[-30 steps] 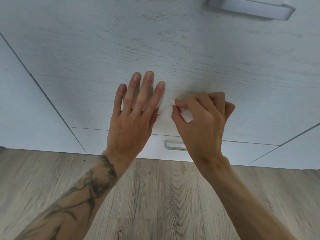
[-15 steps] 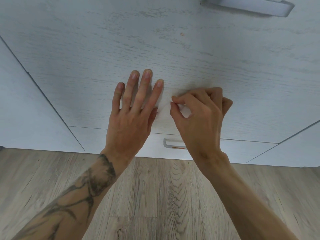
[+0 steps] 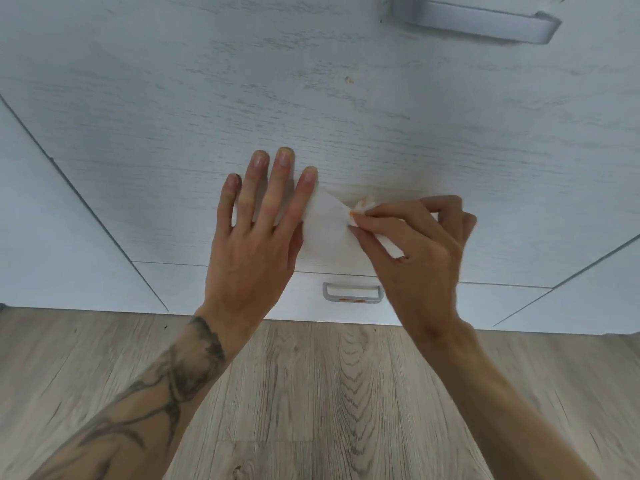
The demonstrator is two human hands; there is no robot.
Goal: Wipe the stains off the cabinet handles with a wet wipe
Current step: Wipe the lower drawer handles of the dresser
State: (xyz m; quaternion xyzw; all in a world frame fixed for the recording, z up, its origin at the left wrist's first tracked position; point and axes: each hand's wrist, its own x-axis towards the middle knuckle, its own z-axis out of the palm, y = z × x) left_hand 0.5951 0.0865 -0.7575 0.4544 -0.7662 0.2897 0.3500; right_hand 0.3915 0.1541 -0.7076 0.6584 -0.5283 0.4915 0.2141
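Your left hand (image 3: 256, 237) lies flat, fingers straight, on one side of the wet wipe (image 3: 329, 237), holding it against the pale cabinet front (image 3: 173, 116). Your right hand (image 3: 419, 251) pinches the wipe's orange-stained corner between thumb and forefinger. Just below the hands, the small lower handle (image 3: 353, 294) carries orange marks. The long upper handle (image 3: 474, 24) sits well above, to the right.

Pale grey-white wood-grain cabinet fronts (image 3: 173, 98) spanning 9 through 12 to 3 o'clock, divided by thin dark seams (image 3: 104, 228). Light oak-look plank floor (image 3: 311, 393) across 6 o'clock. Soft, even light with faint shadows.
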